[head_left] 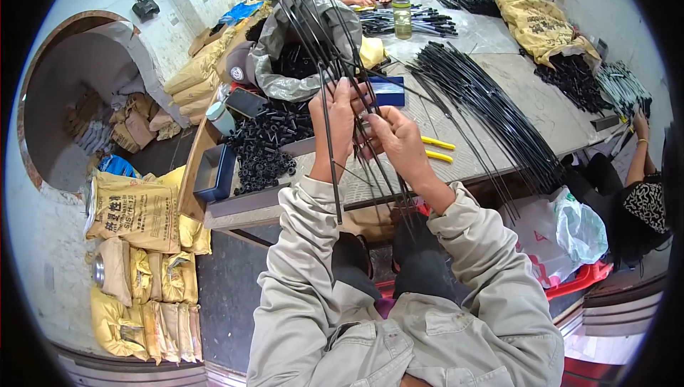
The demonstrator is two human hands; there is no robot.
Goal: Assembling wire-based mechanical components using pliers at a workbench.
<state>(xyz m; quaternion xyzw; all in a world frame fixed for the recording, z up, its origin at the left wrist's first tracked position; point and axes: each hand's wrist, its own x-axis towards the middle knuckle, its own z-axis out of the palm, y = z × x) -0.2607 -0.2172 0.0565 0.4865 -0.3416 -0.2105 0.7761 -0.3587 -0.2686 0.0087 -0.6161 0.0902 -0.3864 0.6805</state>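
A loose bunch of thin black rods (308, 20), which look like umbrella ribs, rises upright in front of me. My left hand (333, 127) is closed around its middle, thumb pointing up. Just to the right and slightly lower, my right hand (399, 141) pinches some of the same rods between thumb and fingers. Their lower ends hang over the table's near edge. Behind the hands lies a blue box (388, 92). A heap of small black plastic parts (265, 146) sits left of my left wrist. The exact contact at the fingertips is partly hidden.
A large pile of black rods (491, 113) covers the table's right side. Yellow-handled pliers (437, 148) lie by my right hand. A grey sack (308, 27), a phone (245, 103) and a bottle (402, 17) stand or lie farther back. People work across the table and at right.
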